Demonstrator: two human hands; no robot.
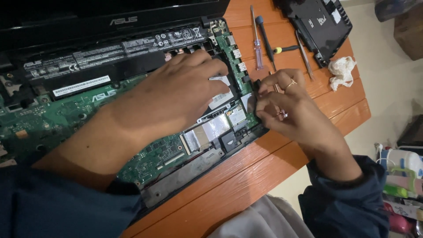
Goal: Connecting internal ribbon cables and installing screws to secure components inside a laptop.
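An orange slatted wooden surface (282, 158) was seen beneath both hands, carrying an opened laptop (110, 88) whose bottom cover had been taken off. The machine's green circuit board (57, 119) lay exposed under the left forearm, and a long black battery pack (97, 57) ran along the far side of the left hand. The left hand (176, 94) was laid flat on the laptop's inside, fingers loosely spread and pressed down on a flat drive with white labels (220, 94), which was partly hidden by those fingers. Strips of silver foil (207, 132) were seen just on the near side of that hand. The right hand (284, 105), a ring on one finger, was held at the laptop's right edge, touching the casing; its fingertips were drawn together in a pinch, though what was pinched was too small and too hidden to be made out. Beyond the right hand, a removed black cover panel (319, 24) rested at the far corner of the surface. Between that panel and the laptop were laid a clear-handled screwdriver (256, 42), a dark-handled screwdriver (264, 37) and metal tweezers (305, 55). A crumpled white tissue (340, 70) was left just to the right of the tools.
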